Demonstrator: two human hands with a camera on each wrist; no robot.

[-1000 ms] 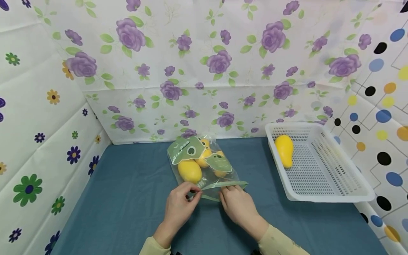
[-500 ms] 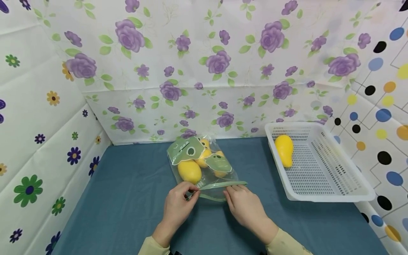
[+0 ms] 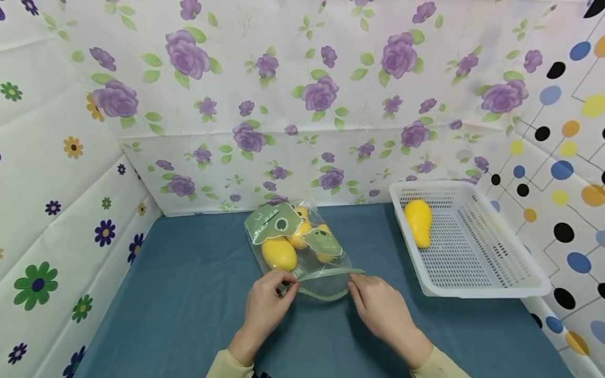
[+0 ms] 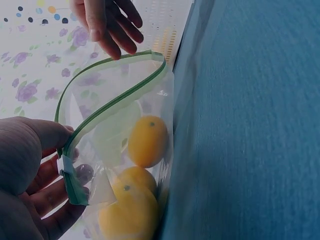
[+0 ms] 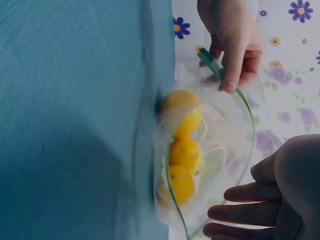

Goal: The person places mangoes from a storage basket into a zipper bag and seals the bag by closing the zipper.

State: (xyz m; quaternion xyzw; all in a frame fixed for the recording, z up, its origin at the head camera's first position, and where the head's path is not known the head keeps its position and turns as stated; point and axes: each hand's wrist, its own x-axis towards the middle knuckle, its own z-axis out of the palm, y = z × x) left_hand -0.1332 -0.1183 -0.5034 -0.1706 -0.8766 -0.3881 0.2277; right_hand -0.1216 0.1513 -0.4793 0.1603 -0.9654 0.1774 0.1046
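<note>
Blue tabletop (image 3: 189, 294) with floral walls all round, and mid-frame lies a clear zip bag (image 3: 302, 247) of yellow fruit, its mouth gaping. Left hand (image 3: 267, 307) pinches the green zip strip's corner; right hand (image 3: 380, 310) hovers spread, fingers straight, just off it. One fruit (image 3: 418, 223) sits in the white basket (image 3: 477, 291) at right, so I'd guess most are left.

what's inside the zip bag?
The clear zip bag holds yellow mango-like fruits; three show plainly in the right wrist view. Green printed patches cover part of the inside, so the exact count is uncertain.
</note>
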